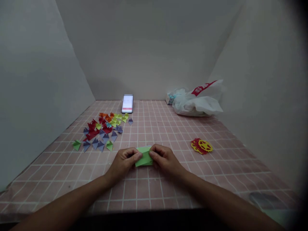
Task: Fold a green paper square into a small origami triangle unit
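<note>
Bare forearms (79, 195) reach past the front edge of the gridded tabletop (130, 192); left hand (123, 162) and right hand (167, 158) pinch opposite ends of a green paper (144, 155) between their fingers (137, 156), apparently to steady it. Folded paper shapes (91, 130) sit leftward, seemingly aside, leaving working room between them and red-and-yellow cutouts (205, 146).

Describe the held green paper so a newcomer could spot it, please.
At the pink gridded table, find the left hand and right hand. Both grip the green paper, larger than the pointed folded pieces farther left, and held rather than lying loose.
</note>
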Demonstrator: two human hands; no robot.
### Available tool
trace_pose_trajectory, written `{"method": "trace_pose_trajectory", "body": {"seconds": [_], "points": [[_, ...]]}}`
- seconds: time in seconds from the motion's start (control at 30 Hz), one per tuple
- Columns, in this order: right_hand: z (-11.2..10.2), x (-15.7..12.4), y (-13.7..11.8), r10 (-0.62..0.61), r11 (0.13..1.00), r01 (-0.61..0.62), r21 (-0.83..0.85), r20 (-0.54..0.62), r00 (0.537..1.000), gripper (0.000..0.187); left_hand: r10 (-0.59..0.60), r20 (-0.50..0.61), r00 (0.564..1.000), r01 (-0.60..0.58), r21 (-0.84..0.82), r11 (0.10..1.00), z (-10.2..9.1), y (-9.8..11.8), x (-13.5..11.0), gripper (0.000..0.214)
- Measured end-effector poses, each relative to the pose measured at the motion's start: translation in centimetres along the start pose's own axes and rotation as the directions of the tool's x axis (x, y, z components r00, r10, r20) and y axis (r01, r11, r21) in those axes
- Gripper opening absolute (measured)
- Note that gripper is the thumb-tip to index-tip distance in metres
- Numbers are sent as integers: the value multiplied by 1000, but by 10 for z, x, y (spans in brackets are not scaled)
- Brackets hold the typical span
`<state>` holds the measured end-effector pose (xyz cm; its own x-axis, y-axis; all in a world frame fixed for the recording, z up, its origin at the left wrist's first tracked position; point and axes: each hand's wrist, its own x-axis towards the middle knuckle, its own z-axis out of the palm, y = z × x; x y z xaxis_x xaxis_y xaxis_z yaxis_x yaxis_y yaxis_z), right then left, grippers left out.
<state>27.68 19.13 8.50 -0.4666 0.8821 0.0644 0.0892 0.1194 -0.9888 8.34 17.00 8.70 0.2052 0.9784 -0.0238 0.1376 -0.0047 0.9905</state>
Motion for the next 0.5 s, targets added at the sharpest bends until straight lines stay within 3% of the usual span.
{"method": "trace_pose_trajectory", "body": {"seconds": [0.1, 0.27, 0.37, 0.5], "points": [[1, -1, 1, 49, 997, -47, 64, -24, 999, 24, -24, 19, 1000, 24, 12, 1000, 0, -1, 0, 31], [2, 1, 1, 57, 997, -52, 62, -72, 996, 22, 77, -31, 997, -73, 103, 992, 0, 2, 0, 32], [2, 0, 1, 66, 994, -64, 83, -14, 998, 22, 83, 10, 997, -83, 100, 991, -1, 3, 0, 24], [3, 0, 3, 81, 978, -91, 186, 59, 995, 15, -5, 42, 999, 3, 47, 999, 0, 1, 0, 25]]}}
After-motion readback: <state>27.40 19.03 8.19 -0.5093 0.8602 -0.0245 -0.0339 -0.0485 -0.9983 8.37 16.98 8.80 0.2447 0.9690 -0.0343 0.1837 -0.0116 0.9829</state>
